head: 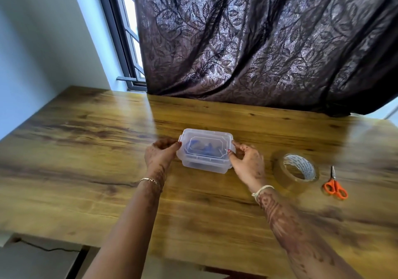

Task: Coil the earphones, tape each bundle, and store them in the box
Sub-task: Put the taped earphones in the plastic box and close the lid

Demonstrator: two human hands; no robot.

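A small clear plastic box (205, 166) with its lid on sits in the middle of the wooden table (86, 160). Blue earphones (195, 146) show dimly through the lid. My left hand (160, 155) grips the box's left end, fingertips at the left lid clip. My right hand (247, 162) holds the right end, thumb and fingers pinched at the right clip. A roll of clear tape (298, 169) lies flat to the right of my right hand.
Orange-handled scissors (335, 185) lie right of the tape, blades pointing away. A dark leaf-patterned curtain (258, 41) hangs along the table's far edge, with a window (127, 31) at the left. The table's near edge runs below my forearms.
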